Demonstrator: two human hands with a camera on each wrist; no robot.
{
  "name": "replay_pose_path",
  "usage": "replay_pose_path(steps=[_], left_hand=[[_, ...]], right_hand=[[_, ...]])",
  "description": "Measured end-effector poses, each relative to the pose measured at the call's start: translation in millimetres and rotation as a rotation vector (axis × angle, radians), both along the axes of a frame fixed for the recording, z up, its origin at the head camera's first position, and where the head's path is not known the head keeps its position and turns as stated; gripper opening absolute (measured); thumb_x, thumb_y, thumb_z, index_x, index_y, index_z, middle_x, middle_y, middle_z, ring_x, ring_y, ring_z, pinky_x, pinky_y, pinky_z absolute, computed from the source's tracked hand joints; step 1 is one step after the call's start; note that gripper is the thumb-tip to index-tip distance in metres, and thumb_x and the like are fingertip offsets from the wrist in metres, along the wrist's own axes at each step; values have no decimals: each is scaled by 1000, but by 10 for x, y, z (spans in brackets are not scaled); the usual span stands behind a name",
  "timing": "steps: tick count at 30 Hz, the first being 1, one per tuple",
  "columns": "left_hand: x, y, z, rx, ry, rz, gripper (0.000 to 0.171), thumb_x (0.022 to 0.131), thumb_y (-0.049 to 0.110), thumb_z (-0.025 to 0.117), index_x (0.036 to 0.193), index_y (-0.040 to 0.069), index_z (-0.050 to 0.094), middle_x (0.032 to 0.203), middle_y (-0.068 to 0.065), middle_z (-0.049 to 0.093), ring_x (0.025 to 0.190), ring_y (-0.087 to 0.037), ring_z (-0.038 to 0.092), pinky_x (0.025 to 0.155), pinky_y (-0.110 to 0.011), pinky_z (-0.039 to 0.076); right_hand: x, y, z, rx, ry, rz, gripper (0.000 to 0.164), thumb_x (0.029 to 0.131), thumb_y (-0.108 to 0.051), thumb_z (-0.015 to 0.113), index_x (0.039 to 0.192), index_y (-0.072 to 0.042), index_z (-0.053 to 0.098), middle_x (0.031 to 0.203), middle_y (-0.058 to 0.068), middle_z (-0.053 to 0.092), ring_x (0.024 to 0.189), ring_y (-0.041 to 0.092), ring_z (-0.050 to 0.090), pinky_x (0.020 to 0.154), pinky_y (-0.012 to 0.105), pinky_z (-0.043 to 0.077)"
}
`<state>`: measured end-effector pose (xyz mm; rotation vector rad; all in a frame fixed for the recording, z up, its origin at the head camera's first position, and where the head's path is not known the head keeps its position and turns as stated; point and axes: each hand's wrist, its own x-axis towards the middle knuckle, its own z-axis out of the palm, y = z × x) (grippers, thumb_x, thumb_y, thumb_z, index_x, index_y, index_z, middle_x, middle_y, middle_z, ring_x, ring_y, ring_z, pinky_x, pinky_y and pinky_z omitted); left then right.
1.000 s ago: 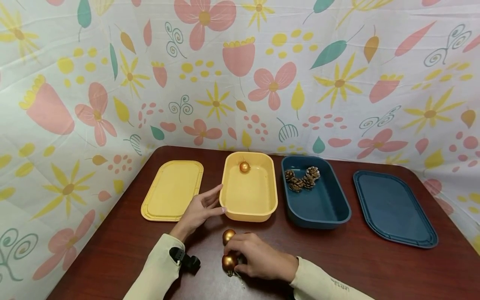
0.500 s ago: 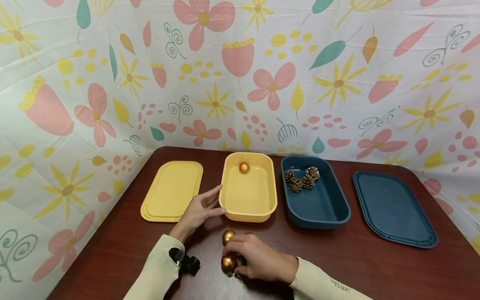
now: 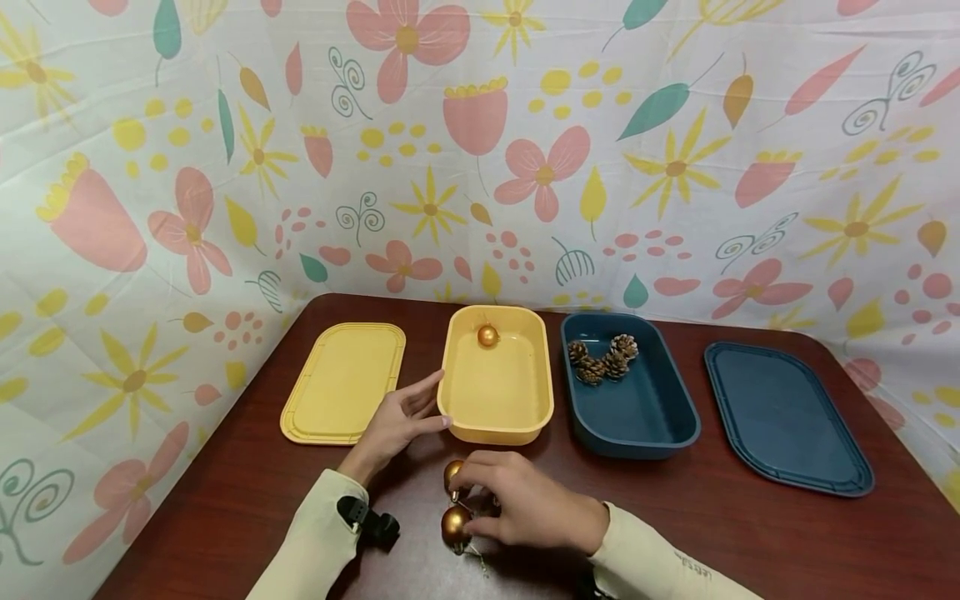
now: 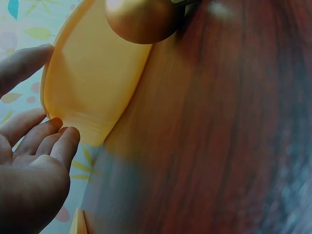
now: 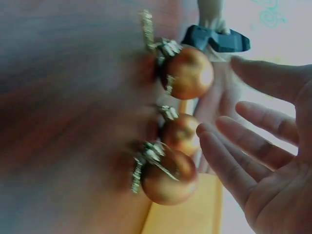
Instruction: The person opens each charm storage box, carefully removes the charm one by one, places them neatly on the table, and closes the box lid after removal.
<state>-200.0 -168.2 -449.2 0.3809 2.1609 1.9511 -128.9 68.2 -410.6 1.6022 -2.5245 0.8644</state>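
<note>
Head view, taken from the left edge of the counter (image 3: 420, 542): a yellow lid (image 3: 345, 379) lies flat there. Just beside it, the left hand (image 3: 392, 423) rests its relaxed, uncurled fingers against the left wall and near-left corner of a yellow tray (image 3: 495, 396), which holds one small bauble (image 3: 487, 335) towards its far end.

Midway across, towards the near edge, three copper baubles lie in a group, left of the right hand (image 3: 531, 504), clearly the nearer hand. The near bauble (image 3: 454, 525) lies just left of the thumb tip, its cap turned towards the near edge; round, it has no long axis. The far bauble (image 3: 452, 472) is by the forefinger tip, and the third bauble (image 5: 168, 178) shows in the right wrist view near the fingertips. These fingers are parted, holding nothing; contact cannot be told.

Farther right, a blue tray (image 3: 641, 417) holds pine cones (image 3: 591, 371) in its far-left part, and a blue lid (image 3: 787, 417) lies by the right edge.
</note>
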Motion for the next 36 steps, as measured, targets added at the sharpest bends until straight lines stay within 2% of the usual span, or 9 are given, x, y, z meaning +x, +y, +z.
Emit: replay_pose_path(steps=[5, 11, 20, 26, 31, 36], left_hand=[[6, 0, 0, 0, 1, -2, 79, 88, 7, 75, 157, 8, 35, 164, -12, 32, 151, -30, 33, 120, -42, 36], [8, -6, 0, -2, -1, 1, 79, 88, 7, 75, 157, 9, 36, 164, -11, 32, 151, -29, 34, 120, -42, 35], [8, -4, 7, 11, 16, -6, 79, 88, 6, 75, 156, 4, 35, 164, -15, 31, 151, -31, 33, 122, -44, 33], [12, 2, 20, 18, 14, -3, 79, 88, 5, 75, 156, 4, 35, 164, -16, 31, 151, -31, 32, 122, -44, 32], [13, 4, 29, 18, 10, -4, 79, 87, 5, 75, 156, 4, 35, 164, -15, 31, 151, -31, 33, 121, -42, 33], [16, 6, 32, 18, 3, 0, 78, 87, 6, 75, 156, 7, 37, 164, -12, 33, 151, -29, 33, 121, -40, 34]], right_hand=[[-29, 19, 105, -16, -30, -21, 21, 89, -20, 77, 107, -12, 70, 102, -1, 70, 91, 6, 65, 80, 17, 56], [-96, 35, 253, -22, -116, -60, 20, 91, -19, 75, 109, -12, 71, 102, 0, 73, 89, 1, 64, 77, 22, 59], [-229, 95, 485, -45, -110, -98, 15, 92, -18, 74, 107, -16, 72, 101, -5, 74, 89, 5, 70, 79, 22, 60], [-315, 145, 629, -48, -118, -154, 14, 91, -19, 74, 105, -16, 73, 100, -2, 75, 89, 5, 69, 80, 27, 61], [-428, 180, 712, -49, -121, -196, 16, 92, -21, 74, 107, -16, 73, 102, -2, 75, 89, 5, 69, 79, 30, 62], [-570, 182, 780, -72, -114, -205, 16, 91, -22, 74, 106, -15, 73, 101, 0, 75, 87, 6, 70, 76, 27, 62]])
